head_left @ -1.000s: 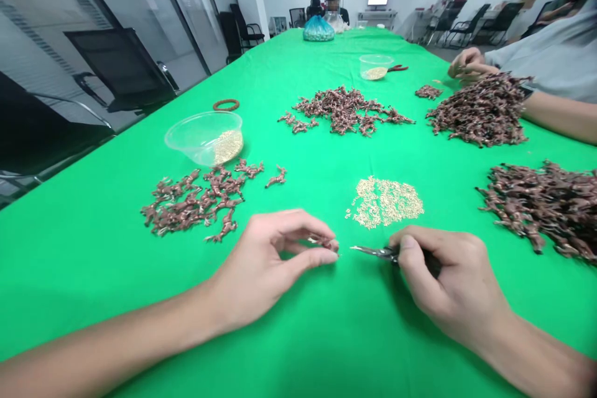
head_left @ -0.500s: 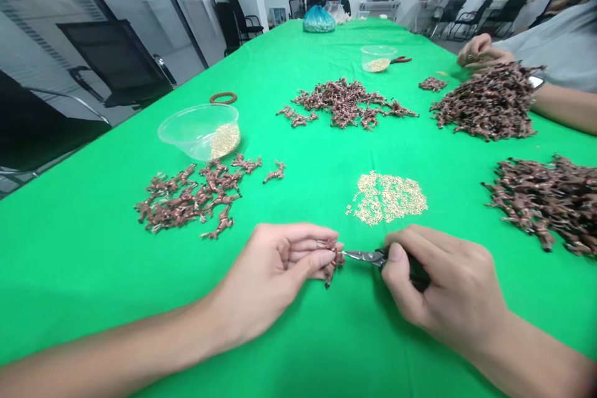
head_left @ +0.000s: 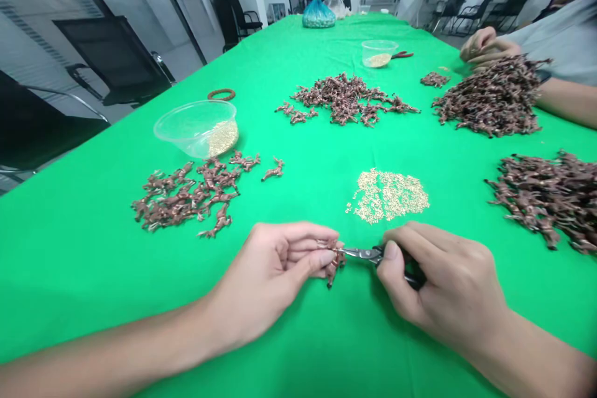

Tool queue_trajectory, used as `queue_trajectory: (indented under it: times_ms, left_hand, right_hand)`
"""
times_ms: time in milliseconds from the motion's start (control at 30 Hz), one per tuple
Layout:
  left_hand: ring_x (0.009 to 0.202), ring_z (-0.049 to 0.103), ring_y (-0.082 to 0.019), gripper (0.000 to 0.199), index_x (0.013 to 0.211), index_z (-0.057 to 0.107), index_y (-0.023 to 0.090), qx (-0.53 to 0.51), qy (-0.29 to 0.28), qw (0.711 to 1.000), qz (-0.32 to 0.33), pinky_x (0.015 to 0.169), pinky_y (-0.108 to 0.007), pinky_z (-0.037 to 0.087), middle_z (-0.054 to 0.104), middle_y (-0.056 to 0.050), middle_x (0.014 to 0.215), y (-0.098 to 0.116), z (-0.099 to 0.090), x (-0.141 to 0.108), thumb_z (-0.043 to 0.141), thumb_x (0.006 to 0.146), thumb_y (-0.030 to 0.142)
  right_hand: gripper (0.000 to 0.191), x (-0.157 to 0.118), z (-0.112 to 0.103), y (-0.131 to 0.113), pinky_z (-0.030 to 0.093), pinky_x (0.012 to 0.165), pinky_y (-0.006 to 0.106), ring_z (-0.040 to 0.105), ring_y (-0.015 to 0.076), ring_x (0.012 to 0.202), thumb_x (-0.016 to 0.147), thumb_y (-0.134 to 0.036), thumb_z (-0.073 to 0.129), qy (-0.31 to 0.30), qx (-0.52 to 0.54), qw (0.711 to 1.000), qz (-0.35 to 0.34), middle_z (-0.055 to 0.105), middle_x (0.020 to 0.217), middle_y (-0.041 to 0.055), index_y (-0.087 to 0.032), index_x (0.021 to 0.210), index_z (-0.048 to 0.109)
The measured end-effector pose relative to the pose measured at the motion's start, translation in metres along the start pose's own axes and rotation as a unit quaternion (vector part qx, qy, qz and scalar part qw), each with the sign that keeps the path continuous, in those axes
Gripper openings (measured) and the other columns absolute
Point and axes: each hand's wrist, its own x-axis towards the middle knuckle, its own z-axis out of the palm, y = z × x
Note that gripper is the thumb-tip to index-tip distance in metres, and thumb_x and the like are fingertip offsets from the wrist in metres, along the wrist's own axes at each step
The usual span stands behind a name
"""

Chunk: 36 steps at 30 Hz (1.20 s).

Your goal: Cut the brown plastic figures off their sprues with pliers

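Observation:
Between the thumb and fingers of my left hand is a small brown animal figurine, its legs pointing down. My right hand grips dark-handled pliers, whose thin metal jaws point left and touch the figurine. Whether the jaw tips pinch a small piece there is too fine to see. Beyond my right hand lies a flat spread of tiny gold-coloured pieces. To the left, a loose heap of similar brown figurines lies near my left forearm, with a single figurine beside it.
Behind the left heap stands a clear plastic bowl with gold pieces, near a brown ring. More figurine piles lie at centre and right. A co-worker's hands are behind another pile. Farther off are a second bowl and red-handled pliers.
The pliers have moved slightly left, so their tips now reach farther onto the figurine. My left hand keeps its grip. The camera view has shifted a little.

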Motion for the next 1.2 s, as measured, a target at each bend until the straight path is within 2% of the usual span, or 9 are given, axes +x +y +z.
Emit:
queue_trajectory:
  times_ms: [333, 567, 733, 967, 1200]
  left_hand:
    - [0.079, 0.075, -0.019, 0.016, 0.100, 0.069, 0.012, 0.041, 0.005, 0.999, 0.031, 0.079, -0.030, 0.062, 0.079, -0.009, 0.091, 0.001, 0.001, -0.005, 0.069, 0.089, 0.022]
    - [0.076, 0.077, -0.017, 0.009, 0.096, 0.071, 0.014, 0.084, 0.022, 0.992, 0.092, 0.078, -0.026, 0.063, 0.080, -0.003, 0.084, -0.003, 0.001, -0.009, 0.068, 0.089, 0.016]
    - [0.077, 0.077, -0.016, 0.010, 0.095, 0.072, 0.016, 0.093, 0.028, 0.987, 0.127, 0.079, -0.023, 0.063, 0.080, -0.001, 0.089, -0.007, 0.001, -0.010, 0.067, 0.088, 0.012]
    - [0.072, 0.077, -0.017, 0.011, 0.096, 0.075, 0.017, 0.152, 0.029, 0.975, 0.160, 0.073, -0.025, 0.063, 0.081, -0.001, 0.084, -0.003, 0.002, -0.011, 0.068, 0.088, 0.013]
    - [0.076, 0.077, -0.018, 0.008, 0.095, 0.073, 0.017, 0.117, 0.009, 0.985, 0.126, 0.076, -0.026, 0.062, 0.080, -0.002, 0.085, -0.005, 0.002, -0.009, 0.067, 0.090, 0.019]
  right_hand:
    - [0.013, -0.003, -0.003, -0.001, 0.027, 0.049, 0.032, 0.053, 0.0137, 0.052, 0.086, -0.020, 0.056, 0.008, -0.015, 1.000, -0.023, 0.059, 0.064, 0.0024, -0.015, 0.079, 0.065]
    - [0.010, -0.004, -0.006, -0.003, 0.028, 0.047, 0.032, 0.054, 0.0142, 0.052, 0.085, -0.020, 0.055, 0.011, -0.023, 0.999, -0.039, 0.060, 0.066, 0.0029, -0.016, 0.083, 0.064]
    - [0.009, -0.004, -0.007, -0.004, 0.028, 0.047, 0.033, 0.053, 0.0144, 0.051, 0.084, -0.019, 0.057, 0.012, -0.022, 0.998, -0.049, 0.062, 0.066, 0.0042, -0.015, 0.084, 0.065]
    - [0.010, -0.004, -0.008, -0.005, 0.027, 0.046, 0.033, 0.054, 0.0145, 0.051, 0.084, -0.018, 0.056, 0.013, -0.009, 0.999, -0.052, 0.062, 0.067, 0.0046, -0.017, 0.076, 0.061]
    - [0.010, -0.004, -0.005, -0.005, 0.028, 0.047, 0.032, 0.051, 0.0134, 0.049, 0.084, -0.017, 0.056, 0.013, 0.001, 0.999, -0.035, 0.060, 0.064, 0.0034, -0.017, 0.075, 0.061]
